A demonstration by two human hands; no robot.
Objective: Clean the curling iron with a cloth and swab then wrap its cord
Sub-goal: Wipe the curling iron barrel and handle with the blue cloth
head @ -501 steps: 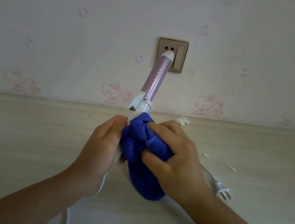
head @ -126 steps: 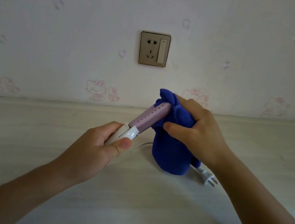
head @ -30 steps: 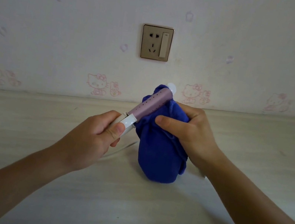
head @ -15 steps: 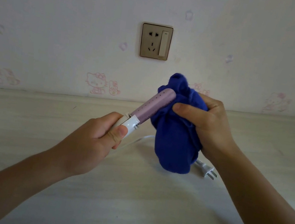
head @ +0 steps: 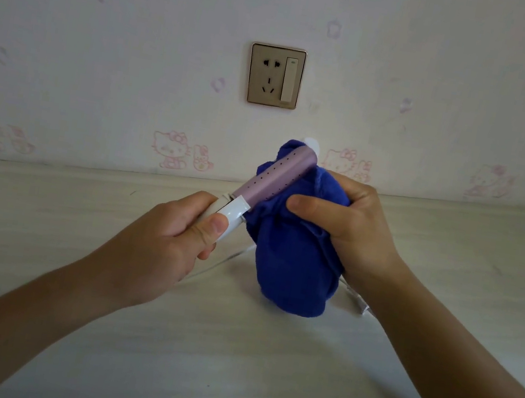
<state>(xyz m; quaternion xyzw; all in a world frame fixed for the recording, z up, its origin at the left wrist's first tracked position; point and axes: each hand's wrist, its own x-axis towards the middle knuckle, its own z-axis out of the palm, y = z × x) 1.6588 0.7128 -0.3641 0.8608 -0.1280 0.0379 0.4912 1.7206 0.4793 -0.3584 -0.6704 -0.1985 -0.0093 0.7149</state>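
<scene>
Gripping the white handle, the left hand (head: 175,236) is steadying the lilac curling iron (head: 274,180) at centre frame so the right hand (head: 343,226), clutching the bunched blue cloth (head: 295,266), can rub its barrel.

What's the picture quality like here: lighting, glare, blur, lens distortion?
Head view: the light is dim and even, with no glare. A soft shadow lies on the table under the blue cloth. The curling iron, left hand and right hand are sharp, without motion blur. The table's back edge slants up to the right with little bowing, and the lower corners look darker.
</scene>
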